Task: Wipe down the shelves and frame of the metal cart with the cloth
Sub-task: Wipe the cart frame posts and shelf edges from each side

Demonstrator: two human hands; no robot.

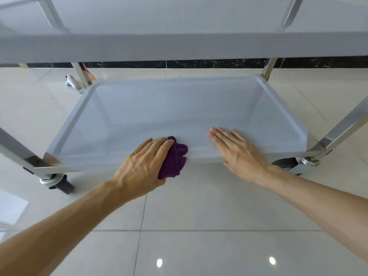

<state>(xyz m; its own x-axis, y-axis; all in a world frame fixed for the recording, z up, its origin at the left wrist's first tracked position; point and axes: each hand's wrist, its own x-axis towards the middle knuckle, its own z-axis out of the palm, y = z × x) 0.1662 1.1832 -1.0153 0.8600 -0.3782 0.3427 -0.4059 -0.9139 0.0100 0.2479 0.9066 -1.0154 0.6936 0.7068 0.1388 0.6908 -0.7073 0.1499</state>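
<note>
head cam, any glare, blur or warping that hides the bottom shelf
Head view: wide-angle bend bows the upper shelf edge and splays the legs; two ceiling-light glints sit on the floor tiles, not the bottom shelf, which looks hazy; right hand slightly soft; left hand and purple cloth sharp.

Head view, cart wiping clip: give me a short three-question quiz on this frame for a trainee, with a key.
1. True or false: the right hand holds the purple cloth.
2. Which part of the cart does the cloth touch? A) upper shelf B) near edge of the bottom shelf C) a caster
3. How do the right hand's fingers lie?

Key:
1. False; the left hand holds it.
2. B
3. Straight and flat on the bottom shelf, holding nothing.
</note>
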